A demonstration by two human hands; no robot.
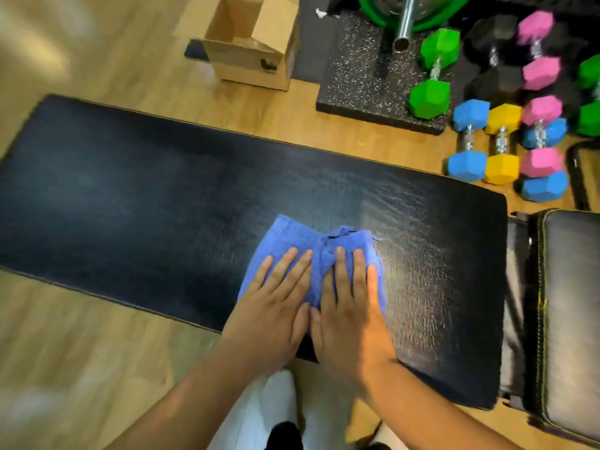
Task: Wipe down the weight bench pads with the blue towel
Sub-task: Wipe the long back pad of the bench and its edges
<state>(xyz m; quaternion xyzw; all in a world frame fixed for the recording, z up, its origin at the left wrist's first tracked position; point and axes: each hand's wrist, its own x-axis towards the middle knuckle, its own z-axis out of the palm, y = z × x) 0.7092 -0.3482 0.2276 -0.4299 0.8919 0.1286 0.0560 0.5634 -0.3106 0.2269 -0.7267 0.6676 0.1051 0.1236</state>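
Observation:
The long black bench pad [146, 196] runs across the middle of the head view. A bunched blue towel [292, 237] lies on its near right part. My left hand [276, 303] and my right hand [350, 306] press flat on the towel side by side, fingers stretched forward and thumbs nearly touching. The hands cover the near half of the towel. A second black pad with yellow stitching [571, 313] sits at the right, separated from the long pad by a narrow gap.
Coloured hex dumbbells [500, 147] crowd the floor at the far right, beside a speckled rubber mat [360, 79] with a steel bar [404, 24]. An open cardboard box [253, 43] stands behind the bench. Wooden floor [65, 352] lies around the bench.

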